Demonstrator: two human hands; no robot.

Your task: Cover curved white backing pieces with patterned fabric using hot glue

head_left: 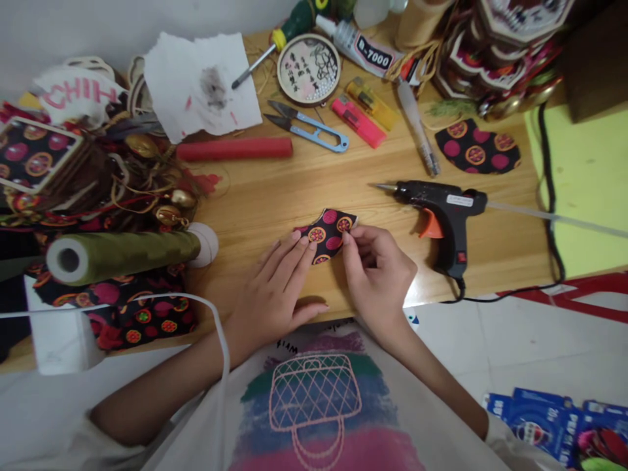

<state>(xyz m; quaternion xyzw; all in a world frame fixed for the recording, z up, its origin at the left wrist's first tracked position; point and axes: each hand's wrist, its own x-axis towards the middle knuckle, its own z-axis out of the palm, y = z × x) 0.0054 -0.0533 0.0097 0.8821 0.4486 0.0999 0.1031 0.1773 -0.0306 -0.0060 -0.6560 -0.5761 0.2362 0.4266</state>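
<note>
A small black fabric piece (328, 237) with pink dots and orange flower rounds lies on the wooden table in front of me. My left hand (275, 288) is stretched flat, its fingertips resting on the left side of this piece. At the piece's right edge, my right hand (377, 271) pinches the border between thumb and forefinger. To the right of that hand a black hot glue gun (441, 209) with an orange trigger lies on its side, a glue stick (554, 216) coming out of its back.
Thread snips (314, 134), two highlighters (358, 121), a pen (417, 127), a glue tube (366, 49) and a screwdriver (260, 62) lie behind. A green fabric roll (132, 252) and ornaments crowd the left. Another patterned fabric piece (483, 154) sits far right. A white cable (218, 327) crosses my left forearm.
</note>
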